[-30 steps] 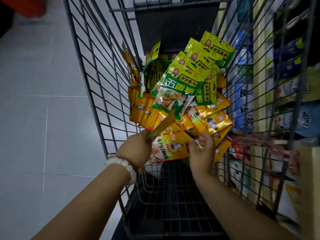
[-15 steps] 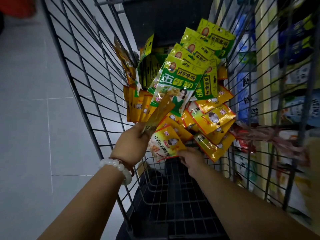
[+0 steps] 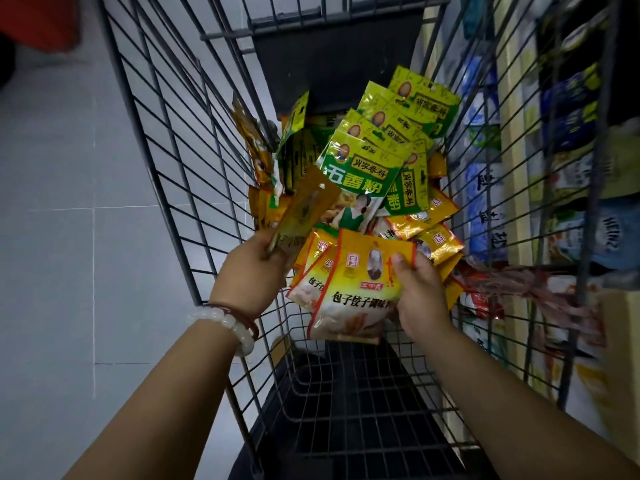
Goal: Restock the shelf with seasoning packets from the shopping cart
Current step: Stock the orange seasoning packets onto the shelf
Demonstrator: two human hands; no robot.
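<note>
While both hands are down in the shopping cart (image 3: 180,188), I log the contents from left to right.

Item one — left hand (image 3: 254,271), wearing a pale bead bracelet (image 3: 227,325). Its fingers are curled round the lower end of an orange packet (image 3: 304,209), seen nearly edge-on, long axis slanting up and to the right over the heap.

Item two — the heap of seasoning packets (image 3: 367,174): green ones at the far end, orange ones nearer me, all piled against the cart's far half.

Item three — the front orange packet (image 3: 356,292), face toward me, long axis roughly upright, lifted just clear of the others.

Item four — right hand (image 3: 419,292), thumb pinching that packet's right edge, fingers behind it and out of my sight.

Item five — the shelf (image 3: 519,140), just beyond the cart's right wire wall and already stocked. I judge the right hand the nearer one, so the packets must be lifted over the wall and carried rightward.
</note>
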